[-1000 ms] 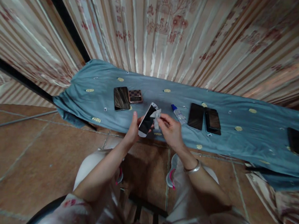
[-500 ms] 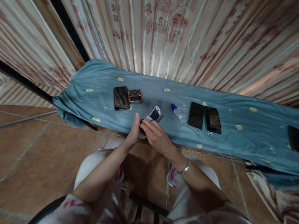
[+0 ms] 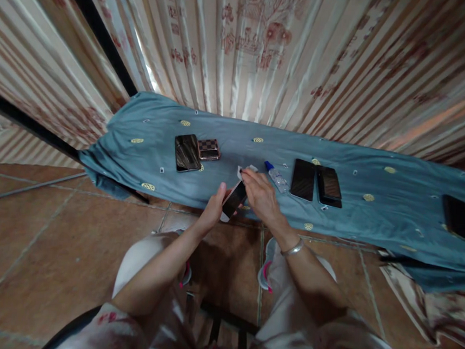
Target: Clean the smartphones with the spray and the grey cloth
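Observation:
My left hand [image 3: 213, 208] is closed round a white phone [image 3: 234, 199] with a dark face, held tilted over the near edge of the covered table. At the phone's upper end is my right hand [image 3: 262, 195], its fingers bent and pinching a small pale cloth or tissue [image 3: 251, 168], which sticks out past the fingertips. The right fingers hide the phone's top end. Just right of that hand lies a clear bottle [image 3: 277, 179] with a blue cap. Left of the hands, a dark tablet-like device [image 3: 187, 152] rests beside a checkered flip phone [image 3: 209, 149].
A blue-green patterned cloth [image 3: 235, 142] covers the long narrow table. To the right lie a black device [image 3: 303, 179], a stack of dark phones [image 3: 329, 186] and another black device [image 3: 461, 219] near the far right. A patterned curtain [image 3: 260, 46] hangs behind the table.
My right hand has moved up along the phone with the pale cloth, from its lower part to its upper end. More of the phone's dark face shows now.

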Motion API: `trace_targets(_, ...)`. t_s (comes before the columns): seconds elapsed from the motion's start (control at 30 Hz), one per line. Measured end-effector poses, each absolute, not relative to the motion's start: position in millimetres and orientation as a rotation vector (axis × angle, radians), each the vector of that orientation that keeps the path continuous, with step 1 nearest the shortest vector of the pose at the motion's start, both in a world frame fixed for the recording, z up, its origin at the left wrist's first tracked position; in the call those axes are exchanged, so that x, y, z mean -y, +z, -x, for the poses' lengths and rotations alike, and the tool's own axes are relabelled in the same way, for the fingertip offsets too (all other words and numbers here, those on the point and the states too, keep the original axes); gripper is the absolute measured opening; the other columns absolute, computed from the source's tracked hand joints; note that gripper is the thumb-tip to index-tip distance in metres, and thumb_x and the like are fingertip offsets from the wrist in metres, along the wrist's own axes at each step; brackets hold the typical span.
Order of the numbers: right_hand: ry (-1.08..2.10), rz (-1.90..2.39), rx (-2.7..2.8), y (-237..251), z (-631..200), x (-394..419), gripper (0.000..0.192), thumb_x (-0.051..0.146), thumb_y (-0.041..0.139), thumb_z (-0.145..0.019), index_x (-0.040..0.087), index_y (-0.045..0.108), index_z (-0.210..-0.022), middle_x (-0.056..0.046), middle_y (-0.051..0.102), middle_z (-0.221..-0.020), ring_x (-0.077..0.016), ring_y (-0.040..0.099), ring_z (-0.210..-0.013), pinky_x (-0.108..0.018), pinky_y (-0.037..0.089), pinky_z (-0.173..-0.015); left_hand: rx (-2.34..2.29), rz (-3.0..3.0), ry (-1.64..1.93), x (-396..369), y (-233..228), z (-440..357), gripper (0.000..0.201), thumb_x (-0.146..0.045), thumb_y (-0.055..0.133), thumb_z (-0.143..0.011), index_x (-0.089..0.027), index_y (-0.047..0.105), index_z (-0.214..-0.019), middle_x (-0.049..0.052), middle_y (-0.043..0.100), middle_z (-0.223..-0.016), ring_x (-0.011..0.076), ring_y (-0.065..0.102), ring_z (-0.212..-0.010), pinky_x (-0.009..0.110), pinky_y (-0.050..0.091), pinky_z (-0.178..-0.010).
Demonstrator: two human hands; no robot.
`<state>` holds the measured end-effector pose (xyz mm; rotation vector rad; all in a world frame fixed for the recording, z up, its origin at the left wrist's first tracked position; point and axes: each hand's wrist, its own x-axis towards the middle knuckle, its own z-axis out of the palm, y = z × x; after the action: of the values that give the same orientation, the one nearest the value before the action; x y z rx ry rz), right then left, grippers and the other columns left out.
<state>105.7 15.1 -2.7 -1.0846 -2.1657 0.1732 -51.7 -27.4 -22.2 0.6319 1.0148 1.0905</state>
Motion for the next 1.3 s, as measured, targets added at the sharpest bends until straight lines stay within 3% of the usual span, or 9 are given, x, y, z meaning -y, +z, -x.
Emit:
trace_targets(0.17, 0.271, 1.125, 2.04, -4.3, -109.4, -21.5, 0.035, 0.024, 0.039, -0.098, 0.019, 0.067, -0.119, -0.011, 0.067, -0.125, -0.0242, 0.062, -0.113, -0.043, 0.047, -0.102, -1.099, -0.798, 1.015, 29.4, -19.2, 51.2, 0.071, -0.073, 0.041, -0.085, -0.015, 0.076, -0.105, 0.01, 0.075, -0.071, 0.0183, 0.067, -0.054, 0.024, 0.047, -0.049)
trace_targets(0.43, 0.545, 1.215, 1.818, -5.2, -112.0, -28.7, 0.027, 0.029, 0.052, -0.089, 0.022, 0.072, -0.105, -0.007, 0.074, -0.111, -0.0241, 0.067, -0.101, -0.038, 0.05, -0.092, -1.108, -0.771, 0.998, 30.9, -15.8, 47.8, 0.061, -0.064, 0.048, -0.087, -0.012, 0.076, -0.101, 0.012, 0.076, -0.076, 0.0208, 0.069, -0.058, 0.029, 0.054, -0.056)
trace_targets(0.7, 0.653, 1.352, 1.761, -4.3, -115.0, -32.3, 0.026, 0.03, 0.054, -0.085, 0.019, 0.075, -0.098, -0.005, 0.076, -0.087, -0.0219, 0.067, -0.076, -0.031, 0.05, -0.074, -1.137, -0.758, 1.0, 34.9, -3.9, 49.5, 0.051, -0.057, 0.056, -0.086, -0.01, 0.074, -0.094, 0.011, 0.076, -0.076, 0.025, 0.072, -0.072, 0.034, 0.057, -0.066)
trace_targets(1.1, 0.856, 1.349, 1.474, -16.0, -118.9, -42.4, 0.028, 0.038, 0.062, -0.076, 0.017, 0.077, -0.087, -0.005, 0.075, -0.08, -0.0225, 0.067, -0.072, -0.033, 0.051, -0.068, -1.045, -0.666, 1.039, 32.3, -4.6, 49.3, 0.045, -0.051, 0.06, -0.085, -0.009, 0.072, -0.091, 0.01, 0.075, -0.073, 0.0185, 0.068, -0.058, 0.027, 0.054, -0.055)
trace_targets(1.3, 1.058, 1.327, 1.212, -21.5, -116.9, -45.4, 0.029, 0.043, 0.07, -0.066, 0.019, 0.074, -0.081, -0.002, 0.072, -0.073, -0.0181, 0.062, -0.067, -0.029, 0.048, -0.063, -0.945, -0.463, 1.104, 28.8, 1.8, 49.0, 0.04, -0.043, 0.054, -0.092, -0.008, 0.069, -0.103, 0.015, 0.077, -0.087, 0.0239, 0.074, -0.074, 0.033, 0.059, -0.064)
